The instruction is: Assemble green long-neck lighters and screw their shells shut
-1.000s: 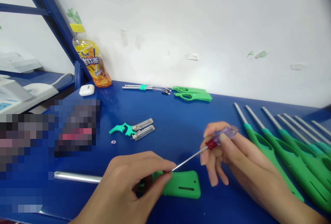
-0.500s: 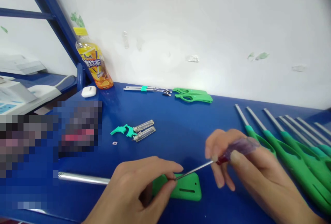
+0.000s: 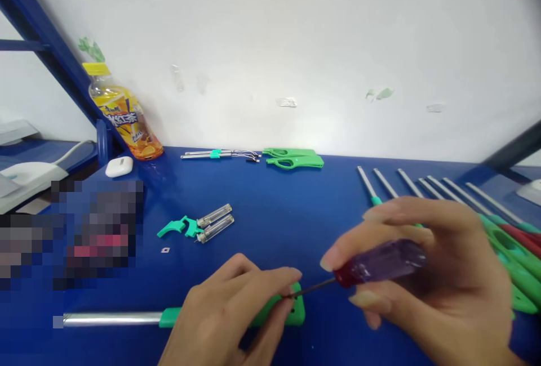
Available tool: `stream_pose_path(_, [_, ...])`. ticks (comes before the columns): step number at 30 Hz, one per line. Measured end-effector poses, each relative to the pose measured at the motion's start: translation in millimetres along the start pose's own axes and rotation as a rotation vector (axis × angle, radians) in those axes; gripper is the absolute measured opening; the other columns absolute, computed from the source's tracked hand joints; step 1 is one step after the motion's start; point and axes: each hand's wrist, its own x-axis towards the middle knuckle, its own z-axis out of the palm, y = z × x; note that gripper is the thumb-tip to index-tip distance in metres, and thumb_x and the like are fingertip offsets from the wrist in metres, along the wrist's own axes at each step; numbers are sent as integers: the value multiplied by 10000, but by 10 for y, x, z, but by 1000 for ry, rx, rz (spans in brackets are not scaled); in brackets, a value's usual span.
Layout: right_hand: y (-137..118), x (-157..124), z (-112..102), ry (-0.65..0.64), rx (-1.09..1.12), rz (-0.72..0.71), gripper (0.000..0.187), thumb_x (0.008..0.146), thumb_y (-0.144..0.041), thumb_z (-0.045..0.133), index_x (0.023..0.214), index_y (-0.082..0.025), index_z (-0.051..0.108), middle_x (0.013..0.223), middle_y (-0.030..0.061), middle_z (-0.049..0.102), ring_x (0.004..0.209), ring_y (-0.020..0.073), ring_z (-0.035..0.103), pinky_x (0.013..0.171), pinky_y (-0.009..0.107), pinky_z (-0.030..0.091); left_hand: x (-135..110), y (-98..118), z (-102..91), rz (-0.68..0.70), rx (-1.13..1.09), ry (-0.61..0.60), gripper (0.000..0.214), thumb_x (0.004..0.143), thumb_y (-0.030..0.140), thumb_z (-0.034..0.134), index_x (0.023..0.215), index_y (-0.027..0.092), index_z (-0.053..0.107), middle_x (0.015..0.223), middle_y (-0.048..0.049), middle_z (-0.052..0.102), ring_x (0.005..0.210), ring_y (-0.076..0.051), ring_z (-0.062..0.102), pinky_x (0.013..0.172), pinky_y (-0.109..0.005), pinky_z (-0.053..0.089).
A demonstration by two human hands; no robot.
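Observation:
My right hand (image 3: 439, 276) grips a screwdriver (image 3: 384, 262) by its clear purple handle with a red collar, between thumb and fingers. Its thin shaft points left to the fingertips of my left hand (image 3: 236, 304). There, thumb and forefinger pinch closed at the shaft's tip; whatever small thing sits between them is hidden. Beneath the left hand lies a green long-nosed lighter (image 3: 298, 309), its silver tube (image 3: 112, 319) reaching left. Most of its handle is covered by the hand.
Several green lighters (image 3: 522, 264) lie at right, partly behind my right hand. Clear fuel tanks (image 3: 215, 228) and teal triggers (image 3: 172, 227) lie mid-left. Farther back are metal tubes with wires (image 3: 203, 155), green handle shells (image 3: 296, 161), a white case (image 3: 119, 166) and a tea bottle (image 3: 127, 118).
The view has shifted to the right. My right hand has turned, its fingers now round the screwdriver handle from above and below. The left hand still pinches at the tip.

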Motion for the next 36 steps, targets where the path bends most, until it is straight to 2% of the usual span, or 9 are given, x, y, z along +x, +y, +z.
stream_pose_path(3, [23,-3,42,63,22,-94,615,865,-99,864,1331,-440,652,1165,-32,799,688,119,750,435,159,560,34,17,75,-3,-27,-19,281,986,119,663,1218,261,729,863,35,797,706,-126,746,642,-170,615])
stream_pose_path(6, [47,5,81,47,38,-141,586,873,-73,841,1318,-428,702,1117,-40,812,669,109,735,427,152,554,39,21,145,-3,-30,-34,268,999,118,654,1211,264,730,872,31,790,721,-136,722,632,-188,605])
stream_pose_path(9, [62,24,77,-50,35,-111,581,899,-72,810,1323,-459,718,1067,-65,821,595,83,673,444,150,555,18,3,198,16,-12,-39,235,1016,112,630,1163,274,717,856,49,778,740,-155,689,626,-222,601])
stream_pose_path(12, [71,46,54,-89,28,-101,599,920,-94,799,1362,-482,689,1094,-69,820,677,100,715,468,152,568,-6,-23,225,56,-10,-31,199,1019,118,631,1105,283,701,867,64,777,777,-166,689,630,-234,607])
stream_pose_path(15, [82,54,51,-103,31,-95,588,938,-110,789,1376,-484,675,1165,-72,814,759,111,746,488,150,576,-19,-43,226,35,1,-43,231,1021,117,629,1167,283,694,908,59,776,801,-162,691,654,-238,612])
stream_pose_path(18, [106,29,72,-126,33,-82,576,955,-107,767,1366,-498,667,1194,-86,806,704,96,721,482,154,574,-27,-58,227,25,3,-45,258,1021,106,623,1203,277,687,877,54,758,762,-158,675,623,-241,586])
stream_pose_path(24, [188,-42,102,-125,24,-41,571,964,-94,749,1374,-477,649,1132,-59,797,687,100,708,495,170,581,-41,-52,219,-1,-40,-25,179,1035,107,600,993,260,681,884,51,759,743,-148,680,651,-235,581])
stream_pose_path(30, [212,-51,60,-188,-99,-44,688,957,-63,724,1461,-496,550,1094,-33,773,760,141,757,536,191,614,-46,-80,88,98,91,-89,232,1044,195,647,1265,259,676,1101,1,777,997,-202,724,891,-316,611])
stream_pose_path(36, [276,-60,68,-254,-221,-80,750,979,-79,687,1555,-490,437,1077,-23,791,756,155,783,551,195,632,-179,-184,67,56,148,-217,264,1038,280,679,1302,285,673,1188,4,764,998,-227,708,876,-371,594])
